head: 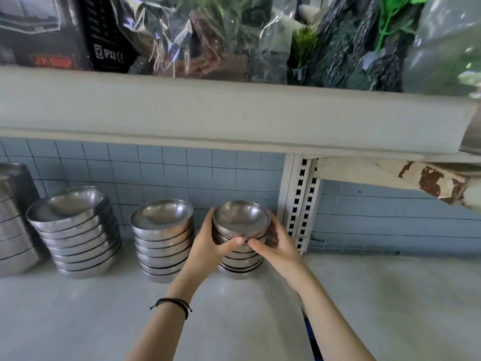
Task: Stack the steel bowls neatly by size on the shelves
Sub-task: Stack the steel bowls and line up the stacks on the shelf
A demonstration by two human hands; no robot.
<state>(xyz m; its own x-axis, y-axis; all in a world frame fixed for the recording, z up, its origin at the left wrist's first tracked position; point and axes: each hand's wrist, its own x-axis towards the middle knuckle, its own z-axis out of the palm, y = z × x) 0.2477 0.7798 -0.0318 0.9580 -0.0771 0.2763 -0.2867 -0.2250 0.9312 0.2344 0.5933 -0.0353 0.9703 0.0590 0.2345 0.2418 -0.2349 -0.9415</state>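
Now | step, seemingly: seating top bowls on smallest stack [240, 217], back edge of shelf [234, 321], beside medium stack [162, 230] | grip: left hand [210, 243] and right hand [276, 246] both clasp its upper bowls | next, likely: square rims, let go.

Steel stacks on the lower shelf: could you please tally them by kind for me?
large bowl stack: 1
medium bowl stack: 1
small bowl stack, gripped by the left hand and right hand: 1
stack of taller steel vessels at the left edge: 1
Total: 4 stacks
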